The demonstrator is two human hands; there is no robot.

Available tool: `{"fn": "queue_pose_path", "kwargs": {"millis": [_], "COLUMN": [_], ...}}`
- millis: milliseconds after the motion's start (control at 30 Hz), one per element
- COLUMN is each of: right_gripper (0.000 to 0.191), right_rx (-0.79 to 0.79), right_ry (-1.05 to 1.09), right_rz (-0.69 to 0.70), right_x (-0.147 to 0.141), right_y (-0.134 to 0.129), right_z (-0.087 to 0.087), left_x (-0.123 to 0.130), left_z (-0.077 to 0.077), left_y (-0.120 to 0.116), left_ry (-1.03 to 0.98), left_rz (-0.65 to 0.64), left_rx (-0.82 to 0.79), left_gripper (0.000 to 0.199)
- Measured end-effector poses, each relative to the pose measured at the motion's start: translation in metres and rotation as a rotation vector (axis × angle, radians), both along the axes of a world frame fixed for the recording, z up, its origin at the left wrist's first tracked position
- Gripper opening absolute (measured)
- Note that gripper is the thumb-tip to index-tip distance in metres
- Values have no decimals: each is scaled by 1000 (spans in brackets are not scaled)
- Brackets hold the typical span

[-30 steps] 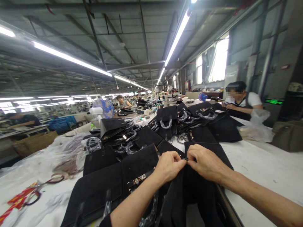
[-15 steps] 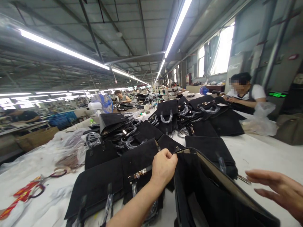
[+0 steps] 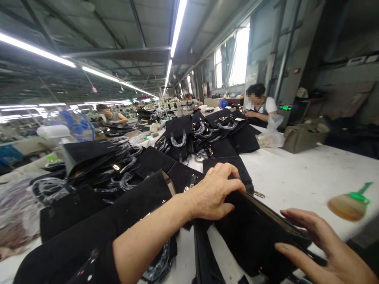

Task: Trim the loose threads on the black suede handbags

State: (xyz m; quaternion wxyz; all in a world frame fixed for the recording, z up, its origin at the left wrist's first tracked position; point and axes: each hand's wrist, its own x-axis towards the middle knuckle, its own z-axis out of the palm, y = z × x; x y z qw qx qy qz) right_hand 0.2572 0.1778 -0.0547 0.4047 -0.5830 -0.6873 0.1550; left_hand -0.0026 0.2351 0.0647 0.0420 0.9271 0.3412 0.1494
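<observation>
A black bag (image 3: 251, 236) stands tilted in front of me, its top edge running from the middle toward the lower right. My left hand (image 3: 214, 191) grips the far end of that edge, thumb on the near side and fingers over the top. Around the near end is my right hand (image 3: 322, 244), thumb and fingers spread on either side of the edge; whether they touch it is hard to tell. Behind my left hand lies another black bag (image 3: 227, 163) with a metal zip pull. A wide black bag (image 3: 97, 221) lies under my left forearm.
Many black bags with plastic-wrapped handles (image 3: 179, 134) are heaped across the white table (image 3: 299, 173). A bottle with a green nozzle (image 3: 349, 205) is at the right, an olive bag (image 3: 304, 136) farther back. Blue fan (image 3: 78, 126) at left. A person (image 3: 260, 104) sits beyond the heap.
The view has turned right, bringing the bottle into sight. The held bag's opening has narrowed. My right hand has come from beside the bag to its near edge; my left hand still grips the far end.
</observation>
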Motion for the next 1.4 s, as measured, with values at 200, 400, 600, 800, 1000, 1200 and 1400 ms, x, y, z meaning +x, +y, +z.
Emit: {"fn": "queue_pose_path", "kwargs": {"millis": [200, 400, 600, 800, 1000, 1200, 1400], "right_gripper": [56, 53, 47, 44, 36, 30, 33], "right_rx": [-163, -247, -198, -250, -164, -40, -37], "right_ry": [40, 157, 131, 141, 123, 105, 135], "right_rz": [-10, 54, 77, 163, 100, 48, 24], "right_x": [5, -2, -5, -2, -3, -5, -6], "right_y": [10, 8, 8, 10, 21, 34, 43], "right_z": [-13, -3, 4, 5, 11, 16, 17], "left_x": [8, 13, 16, 15, 7, 7, 6], "left_z": [-3, -2, -2, -4, -9, -18, -23], "left_y": [9, 8, 7, 8, 12, 22, 27], "left_ry": [15, 5, 25, 41, -71, -131, -205], "left_rz": [-109, -141, -197, -169, 43, 126, 210], "left_rx": [-29, -52, -64, -25, -50, -114, -102], "left_gripper": [36, 34, 37, 20, 13, 10, 14]}}
